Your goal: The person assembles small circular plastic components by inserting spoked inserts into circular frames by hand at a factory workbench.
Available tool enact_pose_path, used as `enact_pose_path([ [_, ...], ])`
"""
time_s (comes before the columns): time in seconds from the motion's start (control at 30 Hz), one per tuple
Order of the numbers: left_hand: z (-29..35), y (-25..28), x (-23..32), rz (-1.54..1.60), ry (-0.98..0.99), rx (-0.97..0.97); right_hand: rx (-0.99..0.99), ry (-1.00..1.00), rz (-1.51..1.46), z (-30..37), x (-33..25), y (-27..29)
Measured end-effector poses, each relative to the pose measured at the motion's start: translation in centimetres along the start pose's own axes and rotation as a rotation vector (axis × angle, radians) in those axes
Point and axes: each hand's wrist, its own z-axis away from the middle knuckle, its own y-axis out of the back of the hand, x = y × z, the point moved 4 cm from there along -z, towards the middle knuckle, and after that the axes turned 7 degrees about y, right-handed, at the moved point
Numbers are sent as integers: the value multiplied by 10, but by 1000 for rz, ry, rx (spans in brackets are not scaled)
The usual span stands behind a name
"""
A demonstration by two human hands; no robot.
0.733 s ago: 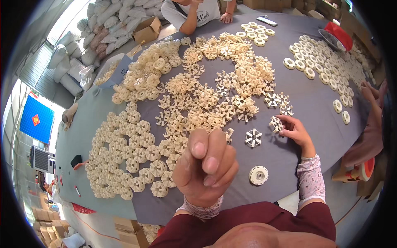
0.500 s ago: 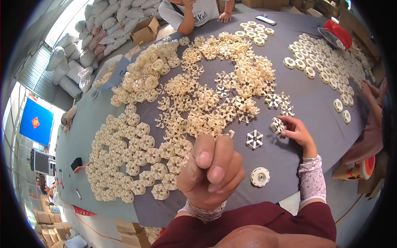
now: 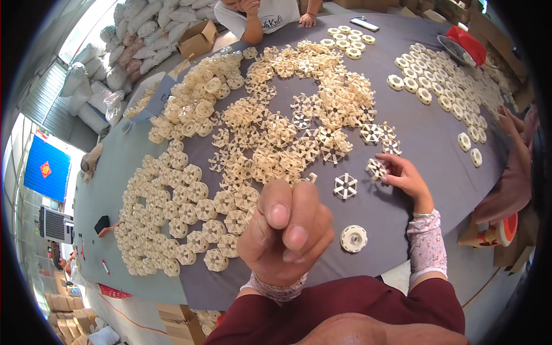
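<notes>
My left hand [image 3: 287, 236] is raised close in front of me, its fingers curled and pressed together; whatever may be between them is hidden. With thumb and fingers, my right hand [image 3: 407, 179] grips a cream spoked wheel piece [image 3: 375, 168] over the grey cloth. A second spoked wheel [image 3: 345, 186] lies flat just left of that hand. Nearer to me rests a round cream disc [image 3: 353, 238] with a hole at its centre. Beyond my hands spreads a heap of loose spoked pieces [image 3: 270, 141].
Rows of drum-shaped wheels [image 3: 187, 213] cover the left side, with more piled behind [image 3: 198, 100]. Ring pieces [image 3: 445, 86] lie at the far right beside a red object [image 3: 464, 45]. A person [image 3: 264, 17] leans at the far edge; another person's arm [image 3: 514, 149] is at right.
The whole view has shifted slightly, so the table's contents sit a little farther left and up. Both hands keep nearly the same pose; the right still grips the spoked wheel.
</notes>
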Motion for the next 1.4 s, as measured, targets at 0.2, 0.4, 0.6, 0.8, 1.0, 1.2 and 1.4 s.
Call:
enact_pose_path([
  [0.2,10,-19,-14,-148,-5,-6,-2,90,154,0,11,-1],
  [0.4,34,-30,-42,-294,-5,84,10,112,43,11,16,1],
  [0.6,85,13,-66,-570,83,384,97,286,477,24,0,-1],
  [0.8,146,74,-94,-1616,239,750,189,178,599,88,-14,-7],
  [1.0,131,114,-122,-1868,421,585,190,283,755,92,-8,-15],
  [1.2,136,119,-128,-1923,277,504,205,212,675,96,-4,-16],
  [1.4,137,122,-126,-1788,351,598,212,232,671,96,-8,-21],
])
